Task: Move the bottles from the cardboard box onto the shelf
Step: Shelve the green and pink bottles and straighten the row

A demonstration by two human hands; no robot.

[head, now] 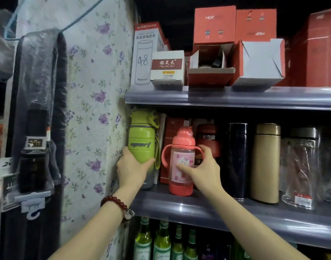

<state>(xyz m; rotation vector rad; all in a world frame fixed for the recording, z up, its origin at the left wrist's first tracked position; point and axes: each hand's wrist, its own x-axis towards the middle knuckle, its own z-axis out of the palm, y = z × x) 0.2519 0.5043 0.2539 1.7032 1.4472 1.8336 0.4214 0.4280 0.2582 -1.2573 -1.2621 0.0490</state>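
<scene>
A lime green sport bottle (140,139) stands upright at the far left of the grey middle shelf (236,212), against the flowered wall. My left hand (131,170) grips its lower body. Just to its right stands a pink child's bottle (182,162) with two handles and a rabbit label. My right hand (203,168) is wrapped around that bottle's right side, thumb on the label. The pink bottle's base rests on the shelf near the front edge. The cardboard box is out of view.
Right of the pink bottle stand a red flask (207,139), a dark blue flask (236,158), a gold flask (265,162) and a glass bottle (299,169). Red and white boxes (213,25) fill the shelf above. Green glass bottles (160,243) stand below. Packaged goods (37,113) hang left.
</scene>
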